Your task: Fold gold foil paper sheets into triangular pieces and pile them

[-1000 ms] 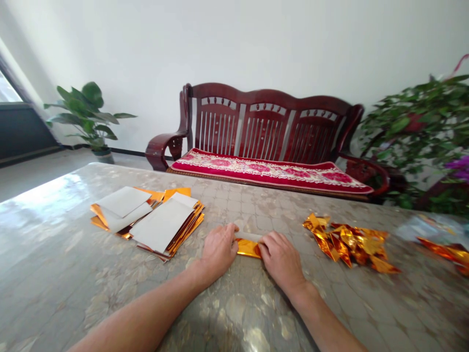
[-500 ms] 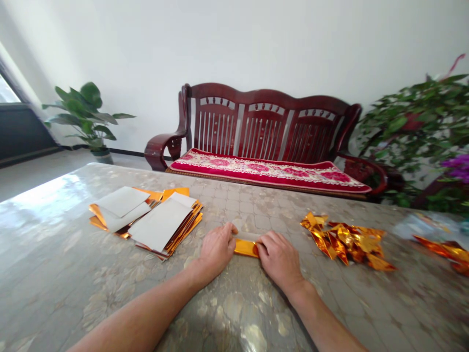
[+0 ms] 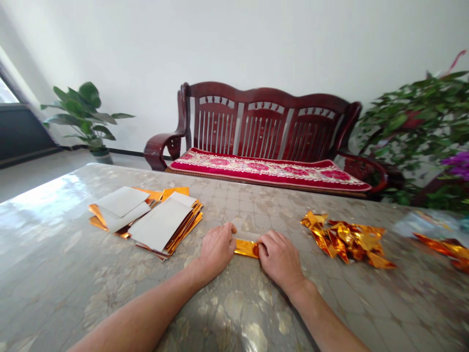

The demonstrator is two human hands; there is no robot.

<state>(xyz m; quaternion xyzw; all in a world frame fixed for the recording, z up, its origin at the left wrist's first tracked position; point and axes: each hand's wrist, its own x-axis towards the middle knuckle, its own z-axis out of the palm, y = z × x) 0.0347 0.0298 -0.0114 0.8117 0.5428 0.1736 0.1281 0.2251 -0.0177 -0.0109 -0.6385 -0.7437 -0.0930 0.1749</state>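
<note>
Between my hands lies a sheet of gold foil paper (image 3: 246, 248), its near part folded over so a shiny gold strip faces up and a pale band shows behind it. My left hand (image 3: 219, 248) is closed on the strip's left end, fingers curled. At the right end, my right hand (image 3: 279, 255) pinches the paper between thumb and fingers. The sheet rests on or just above the tabletop; my hands hide both its ends. To the left is a stack of foil paper sheets (image 3: 159, 225), mostly pale side up. Folded gold foil pieces (image 3: 351, 240) are heaped on the right.
The table (image 3: 146, 298) has a glossy patterned cover. A clear plastic bag (image 3: 427, 222) and more orange foil (image 3: 445, 249) lie at the far right. Beyond the table stands a wooden bench (image 3: 264, 122) with a red floral cushion (image 3: 271, 168). Potted plants (image 3: 86, 117) flank it.
Almost nothing differs. Both hands keep their hold on the foil paper, and slightly more of the gold strip's face shows between them.
</note>
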